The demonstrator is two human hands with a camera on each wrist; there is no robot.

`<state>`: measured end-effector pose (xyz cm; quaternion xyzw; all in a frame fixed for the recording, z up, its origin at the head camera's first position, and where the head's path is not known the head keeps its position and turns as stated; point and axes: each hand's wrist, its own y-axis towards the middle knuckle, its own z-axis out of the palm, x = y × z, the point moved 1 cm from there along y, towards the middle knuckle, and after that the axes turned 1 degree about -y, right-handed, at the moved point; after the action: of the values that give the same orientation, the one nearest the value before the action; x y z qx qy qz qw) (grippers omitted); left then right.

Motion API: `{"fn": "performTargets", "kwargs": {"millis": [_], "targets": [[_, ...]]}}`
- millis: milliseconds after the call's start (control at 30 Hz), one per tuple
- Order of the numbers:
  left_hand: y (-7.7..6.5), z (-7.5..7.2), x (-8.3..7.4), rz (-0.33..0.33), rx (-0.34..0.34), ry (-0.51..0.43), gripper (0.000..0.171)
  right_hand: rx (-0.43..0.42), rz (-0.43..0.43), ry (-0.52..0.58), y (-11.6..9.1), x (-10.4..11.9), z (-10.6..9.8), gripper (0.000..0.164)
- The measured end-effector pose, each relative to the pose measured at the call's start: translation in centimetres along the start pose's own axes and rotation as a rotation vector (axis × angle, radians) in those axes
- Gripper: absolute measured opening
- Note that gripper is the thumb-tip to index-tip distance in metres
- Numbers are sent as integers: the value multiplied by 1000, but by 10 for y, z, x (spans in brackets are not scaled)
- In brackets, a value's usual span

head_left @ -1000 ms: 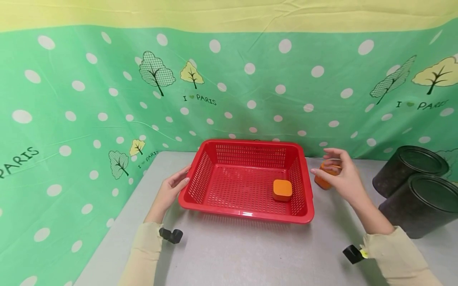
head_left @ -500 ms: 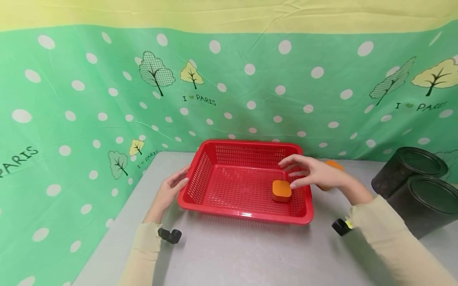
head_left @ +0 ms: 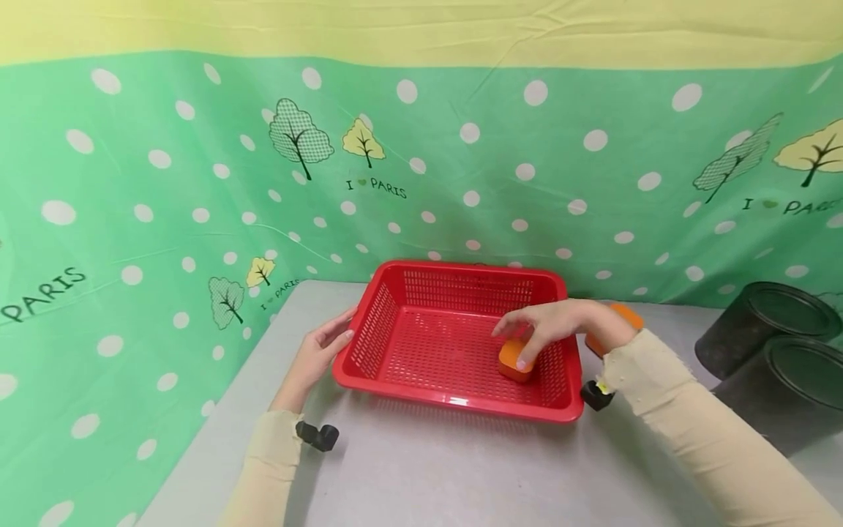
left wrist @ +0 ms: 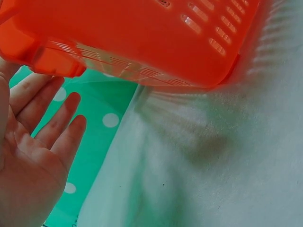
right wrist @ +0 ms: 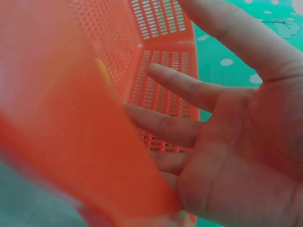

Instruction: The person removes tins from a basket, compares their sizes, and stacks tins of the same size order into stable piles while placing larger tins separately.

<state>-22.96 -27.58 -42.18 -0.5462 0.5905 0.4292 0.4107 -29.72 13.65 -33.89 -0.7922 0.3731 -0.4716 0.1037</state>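
Note:
A red perforated plastic basket [head_left: 454, 401] stands on the table. Its right end holds an orange rounded-square block [head_left: 508, 353]. Over this block reaches my right hand [head_left: 549, 320]; the thumb overlaps its near right side, while the fingers spread out over its far side. In the right wrist view, the basket's rim [right wrist: 85, 137] hides most of the block and some fingertips. My left hand [head_left: 316, 360] touches the basket's left rim, and its fingers [left wrist: 57, 123] look fairly straight in the left wrist view.
Another orange block [head_left: 627, 316] stands on the table right of the basket, partly behind my right wrist. Two dark cylindrical cans [head_left: 770, 315] are farther right. A green dotted cloth [head_left: 461, 168] hangs behind and along the left side.
My right hand has moved left from the block outside the basket to the block inside, which now sits slightly turned and farther left. My left hand has stayed at the rim.

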Motion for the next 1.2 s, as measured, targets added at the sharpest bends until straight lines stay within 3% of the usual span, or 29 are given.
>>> {"fn": "performTargets", "kwargs": {"millis": [333, 800, 1200], "targets": [[-2, -3, 2, 3, -2, 11, 53, 99, -82, 37, 11, -3, 15, 66], [-1, 0, 2, 40, -3, -3, 53, 130, -53, 132, 14, -7, 28, 69], [-2, 0, 1, 38, -5, -7, 52, 32, -9, 90, 19, -10, 37, 66]]}}
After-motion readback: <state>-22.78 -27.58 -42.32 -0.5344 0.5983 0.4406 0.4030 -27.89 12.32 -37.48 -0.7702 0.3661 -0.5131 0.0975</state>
